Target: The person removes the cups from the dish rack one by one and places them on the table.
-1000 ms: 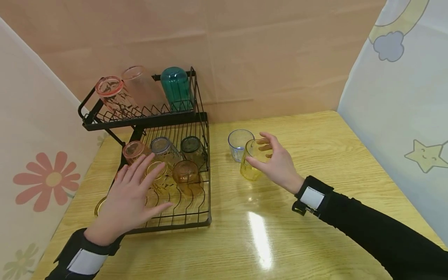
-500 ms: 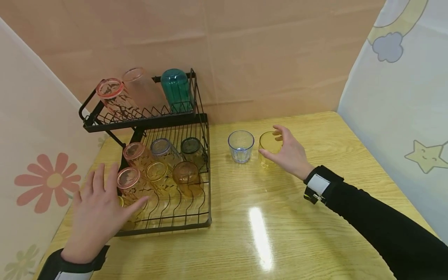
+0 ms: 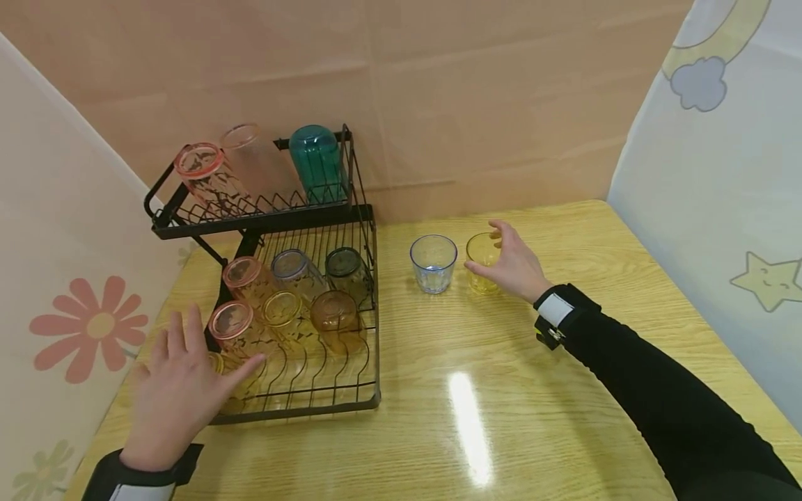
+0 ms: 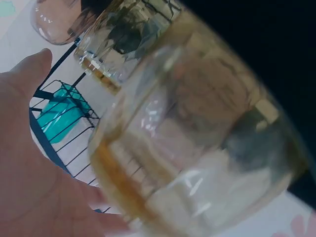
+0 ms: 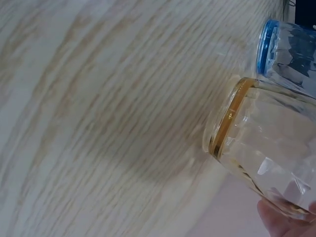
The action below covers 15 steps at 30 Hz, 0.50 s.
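Observation:
In the head view my right hand (image 3: 510,264) curves round a yellow glass (image 3: 481,282), thumb on its near left side and fingers behind. The glass stands upright on the table, and one finger (image 5: 276,219) lies against it in the right wrist view. Just left of it stands a clear glass with a blue rim (image 3: 434,268). My left hand (image 3: 175,390) is spread with nothing in it, at the left front of the black dish rack (image 3: 301,412). Beside it, a pale yellow glass (image 4: 197,138) fills much of the left wrist view and is partly hidden in the head view.
The rack's lower tier holds several upturned glasses, among them a pink glass (image 3: 232,321), an amber glass (image 3: 337,320) and a dark grey glass (image 3: 346,268). A teal glass (image 3: 316,163) and two pinkish ones sit on the upper tier. Cloth walls (image 3: 489,104) enclose the table.
My right hand has moved the yellow glass rightward, from in front of the blue-rimmed glass to its right side. My left hand has drawn back left and toward me, uncovering the pink glass.

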Tool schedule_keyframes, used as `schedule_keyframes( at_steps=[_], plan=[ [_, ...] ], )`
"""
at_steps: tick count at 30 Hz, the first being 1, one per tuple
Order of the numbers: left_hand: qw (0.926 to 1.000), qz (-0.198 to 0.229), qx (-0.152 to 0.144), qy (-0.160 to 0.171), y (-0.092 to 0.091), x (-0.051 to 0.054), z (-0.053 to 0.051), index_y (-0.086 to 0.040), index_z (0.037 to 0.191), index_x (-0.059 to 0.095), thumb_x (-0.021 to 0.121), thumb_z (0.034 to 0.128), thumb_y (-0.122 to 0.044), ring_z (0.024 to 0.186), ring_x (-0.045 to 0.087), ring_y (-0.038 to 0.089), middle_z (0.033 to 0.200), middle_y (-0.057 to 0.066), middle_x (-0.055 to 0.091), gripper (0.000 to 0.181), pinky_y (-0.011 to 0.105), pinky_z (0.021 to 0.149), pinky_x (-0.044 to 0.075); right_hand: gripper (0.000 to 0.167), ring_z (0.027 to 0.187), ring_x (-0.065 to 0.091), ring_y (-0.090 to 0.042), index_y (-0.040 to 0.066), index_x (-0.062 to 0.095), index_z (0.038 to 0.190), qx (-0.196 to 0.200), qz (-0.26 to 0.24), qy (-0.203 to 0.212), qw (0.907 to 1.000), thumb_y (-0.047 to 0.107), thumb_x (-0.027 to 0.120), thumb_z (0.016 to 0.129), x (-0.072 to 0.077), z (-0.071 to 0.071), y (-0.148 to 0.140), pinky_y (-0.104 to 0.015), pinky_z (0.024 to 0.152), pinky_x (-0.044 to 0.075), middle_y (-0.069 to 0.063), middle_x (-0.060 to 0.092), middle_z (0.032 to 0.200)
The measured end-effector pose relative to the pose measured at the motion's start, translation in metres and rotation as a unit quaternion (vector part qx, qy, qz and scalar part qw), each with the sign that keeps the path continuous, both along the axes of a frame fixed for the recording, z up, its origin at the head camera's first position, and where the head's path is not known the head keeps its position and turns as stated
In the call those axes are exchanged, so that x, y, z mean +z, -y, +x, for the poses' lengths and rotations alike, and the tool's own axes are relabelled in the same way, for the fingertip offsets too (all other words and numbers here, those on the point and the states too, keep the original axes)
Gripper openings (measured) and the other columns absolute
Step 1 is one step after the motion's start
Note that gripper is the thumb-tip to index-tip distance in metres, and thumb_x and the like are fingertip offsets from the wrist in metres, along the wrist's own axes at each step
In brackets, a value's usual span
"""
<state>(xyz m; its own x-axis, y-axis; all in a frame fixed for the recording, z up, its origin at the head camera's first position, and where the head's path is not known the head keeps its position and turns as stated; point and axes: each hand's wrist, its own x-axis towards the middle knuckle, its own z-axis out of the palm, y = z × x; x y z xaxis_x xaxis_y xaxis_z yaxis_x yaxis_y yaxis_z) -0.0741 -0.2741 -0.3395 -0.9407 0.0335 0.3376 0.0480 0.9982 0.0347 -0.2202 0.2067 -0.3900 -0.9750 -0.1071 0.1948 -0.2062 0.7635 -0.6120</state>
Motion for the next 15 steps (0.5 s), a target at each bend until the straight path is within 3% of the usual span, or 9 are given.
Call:
schedule_keyframes(
  at_steps=[3, 7, 12, 15],
  plan=[
    [1.0000, 0.007, -0.001, -0.006, 0.000, -0.007, -0.001, 0.012, 0.145, 0.028, 0.072, 0.0660, -0.073, 0.106, 0.044, 0.060, 0.128, 0.044, 0.040, 0.124, 0.075, 0.064, 0.037, 0.100, 0.121, 0.047, -0.042, 0.000, 0.018, 0.151, 0.004, -0.007, 0.015, 0.9999, 0.047, 0.075, 0.082, -0.002, -0.002, 0.000, -0.054, 0.087, 0.045, -0.026, 0.043, 0.137],
    [0.9992, 0.009, -0.009, -0.037, 0.002, -0.015, -0.003, 0.016, 0.138, 0.036, 0.075, 0.0634, -0.070, 0.097, 0.049, 0.061, 0.116, 0.044, 0.047, 0.120, 0.071, 0.059, 0.041, 0.106, 0.125, 0.042, -0.044, 0.001, 0.013, 0.153, 0.012, 0.003, 0.033, 0.9994, 0.049, 0.074, 0.082, -0.001, -0.002, 0.001, -0.057, 0.092, 0.042, -0.028, 0.037, 0.141],
    [0.9983, 0.009, -0.016, -0.055, 0.002, -0.021, -0.004, 0.019, 0.133, 0.040, 0.076, 0.0628, -0.068, 0.088, 0.051, 0.062, 0.107, 0.045, 0.051, 0.117, 0.067, 0.055, 0.044, 0.112, 0.135, 0.026, -0.047, 0.005, 0.010, 0.155, 0.018, 0.062, 0.044, 0.9970, 0.061, 0.071, 0.080, 0.004, -0.001, -0.003, -0.062, 0.101, 0.032, -0.029, 0.024, 0.150],
    [0.9992, 0.013, -0.007, -0.037, 0.002, -0.022, -0.004, 0.020, 0.131, 0.039, 0.075, 0.0655, -0.068, 0.087, 0.051, 0.063, 0.106, 0.046, 0.050, 0.116, 0.067, 0.060, 0.044, 0.114, 0.139, 0.018, -0.049, 0.005, 0.010, 0.155, 0.027, 0.099, 0.033, 0.9941, 0.064, 0.070, 0.078, 0.011, 0.000, -0.007, -0.062, 0.106, 0.024, -0.029, 0.016, 0.154]
  ],
)
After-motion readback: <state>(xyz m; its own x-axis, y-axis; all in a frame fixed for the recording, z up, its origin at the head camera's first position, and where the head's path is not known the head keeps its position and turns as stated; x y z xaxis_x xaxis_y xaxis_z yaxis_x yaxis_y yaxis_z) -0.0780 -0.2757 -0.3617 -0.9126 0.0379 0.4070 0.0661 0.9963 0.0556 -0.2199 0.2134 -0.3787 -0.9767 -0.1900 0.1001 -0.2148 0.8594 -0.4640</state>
